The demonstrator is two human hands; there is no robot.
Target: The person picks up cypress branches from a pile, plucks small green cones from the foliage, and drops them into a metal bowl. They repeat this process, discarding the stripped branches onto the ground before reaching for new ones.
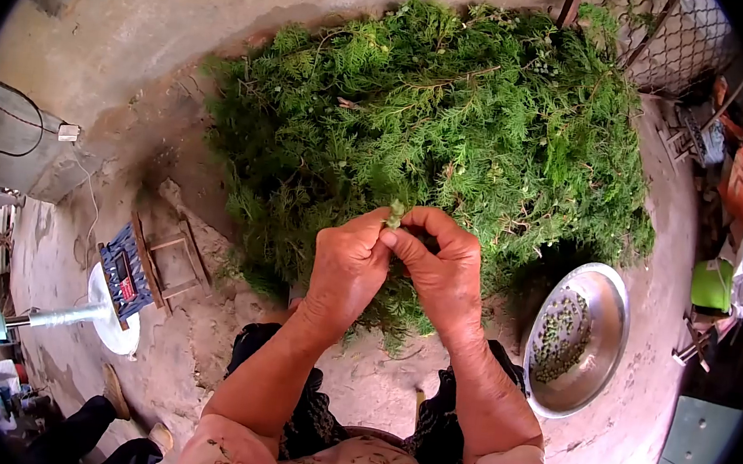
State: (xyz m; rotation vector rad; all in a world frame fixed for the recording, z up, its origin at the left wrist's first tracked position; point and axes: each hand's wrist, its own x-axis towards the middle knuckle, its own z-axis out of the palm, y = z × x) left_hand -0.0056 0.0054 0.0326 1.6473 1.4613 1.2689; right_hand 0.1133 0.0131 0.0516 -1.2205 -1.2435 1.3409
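Note:
My left hand [350, 255] and my right hand [442, 261] meet in front of me, fingertips together. Between them sits a small pale-green cone sprig [396, 213], its lower end hidden by the fingers. Right thumb and forefinger pinch it; the left fingers are closed around its base. Just beyond and below the hands spreads a large heap of green conifer branches [453, 124], feathery and scale-leaved, with small round green cones among them. To the right, a metal basin [600, 344] on the floor holds many small green cones [561, 335].
At left a small wooden stool [179, 260] stands by a patterned seat with a red radio-like box [125, 287] and a white fan base [121, 324]. Another person's legs [79, 432] show at lower left. A green container [712, 284] and clutter line the right side.

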